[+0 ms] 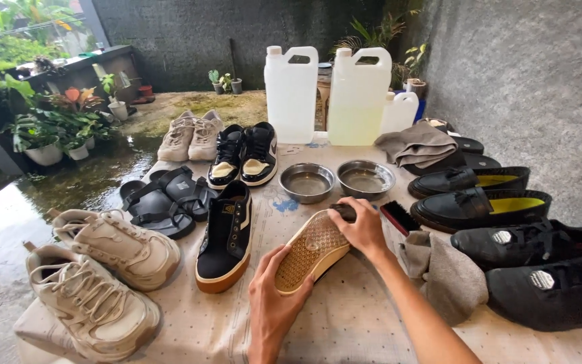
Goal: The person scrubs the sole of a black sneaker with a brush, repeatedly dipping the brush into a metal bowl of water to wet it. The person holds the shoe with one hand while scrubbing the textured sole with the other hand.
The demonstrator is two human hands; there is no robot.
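A shoe with a tan waffle-pattern sole (312, 248) lies upside down at the table's middle. My left hand (272, 302) grips its near end from below. My right hand (362, 228) holds a dark brush against the far end of the sole. Its matching black sneaker with a gum sole (226, 237) stands upright just to the left.
Two steel bowls (306, 180) (365, 178) sit behind the shoe, with white jugs (292, 91) beyond them. Beige sneakers (117, 244) and black sandals (163, 197) lie left. Black loafers (483, 205), black sneakers (540, 263), a grey cloth (449, 276) and a brush (399, 217) lie right.
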